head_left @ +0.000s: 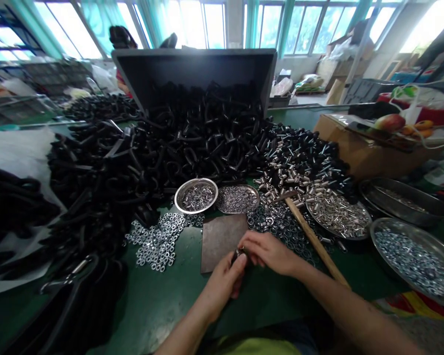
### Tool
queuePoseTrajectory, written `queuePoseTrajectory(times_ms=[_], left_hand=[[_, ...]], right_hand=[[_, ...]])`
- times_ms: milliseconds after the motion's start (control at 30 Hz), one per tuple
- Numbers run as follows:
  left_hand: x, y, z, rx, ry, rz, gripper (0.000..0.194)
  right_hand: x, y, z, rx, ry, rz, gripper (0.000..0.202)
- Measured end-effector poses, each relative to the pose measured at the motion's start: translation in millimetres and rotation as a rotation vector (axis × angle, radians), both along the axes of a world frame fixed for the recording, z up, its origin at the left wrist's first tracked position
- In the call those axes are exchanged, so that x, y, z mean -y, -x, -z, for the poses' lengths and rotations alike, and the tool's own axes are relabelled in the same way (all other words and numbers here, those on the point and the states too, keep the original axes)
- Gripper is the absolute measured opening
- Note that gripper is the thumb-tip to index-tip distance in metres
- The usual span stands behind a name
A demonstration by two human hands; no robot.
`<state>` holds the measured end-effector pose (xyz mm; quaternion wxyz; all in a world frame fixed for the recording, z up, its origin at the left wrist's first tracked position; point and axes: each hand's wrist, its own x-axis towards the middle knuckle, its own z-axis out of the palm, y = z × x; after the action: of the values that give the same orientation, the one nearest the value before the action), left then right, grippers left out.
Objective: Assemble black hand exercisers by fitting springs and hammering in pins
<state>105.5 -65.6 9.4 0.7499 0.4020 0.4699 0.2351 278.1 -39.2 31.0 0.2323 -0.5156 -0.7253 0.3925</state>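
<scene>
Between my fingertips, over the near edge of a brown metal plate [219, 239], sits a small dark part [240, 255], pinched by my left hand [224, 281] and right hand [270, 252]. Bare green tabletop [163, 301] lies open toward me; loose nuts [155, 241], a wooden handle [316, 244] and steel trays [410, 256] crowd the sides. No readable writing.

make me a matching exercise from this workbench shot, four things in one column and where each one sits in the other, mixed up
Things:
1. round steel bowl
2. wooden stick
3. loose pile of nuts
4. flat metal plate

Places:
A. spread on the green table, left of the flat plate
B. lying on the table just ahead of the left hand and right hand
C. at the foot of the heap of black parts, left of a shallow tray of small fasteners
D. running diagonally, right of the right hand

Pairs: 1-C, 2-D, 3-A, 4-B
</scene>
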Motion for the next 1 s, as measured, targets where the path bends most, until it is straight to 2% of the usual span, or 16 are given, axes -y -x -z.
queuePoseTrajectory(times_ms=[33,100,133,200,233,300,433,533,633,700,767,900,1000], left_hand=[[-2,1,0.1,0.038,0.062,0.002,0.048],[-5,4,2.0,0.093,0.163,-0.034,0.049],[-7,6,3.5,0.113,0.197,-0.072,0.049],[-10,9,6.9,0.153,0.243,-0.161,0.048],[-11,10,8.2,0.179,0.259,-0.204,0.048],[-14,12,9.2,0.249,0.300,-0.268,0.049],[-20,14,6.0,0.396,0.409,-0.348,0.057],[-27,18,4.8,0.478,0.483,-0.475,0.046],[-31,21,6.5,0.626,0.518,-0.572,0.032],[-31,21,7.8,0.701,0.489,-0.588,0.028],[-29,20,7.8,0.730,0.451,-0.577,0.026],[-21,12,2.0,0.735,0.399,-0.567,0.023],[-16,7,-3.8,0.711,0.352,-0.640,0.017]], right_hand=[[-16,-18,-1.8,0.101,-0.088,0.063,0.026],[-53,-62,-8.5,0.396,-0.370,0.333,0.023],[-71,-85,-12.6,0.579,-0.455,0.449,0.024],[-103,-125,-20.1,0.921,-0.501,0.566,0.029],[-114,-140,-22.8,1.049,-0.473,0.580,0.030],[-128,-160,-25.9,1.163,-0.416,0.538,0.031],[-129,-167,-30.7,1.196,-0.456,0.459,0.027],[-117,-151,-38.5,1.075,-0.605,0.526,0.031],[-87,-110,-44.7,0.612,-0.717,0.522,0.025],[-58,-70,-44.8,0.262,-0.601,0.368,0.018],[-28,-29,-41.0,0.032,-0.527,0.232,0.018],[8,29,-23.1,-0.055,-0.569,0.038,0.014],[16,50,-8.2,-0.031,-0.689,0.016,0.015]])
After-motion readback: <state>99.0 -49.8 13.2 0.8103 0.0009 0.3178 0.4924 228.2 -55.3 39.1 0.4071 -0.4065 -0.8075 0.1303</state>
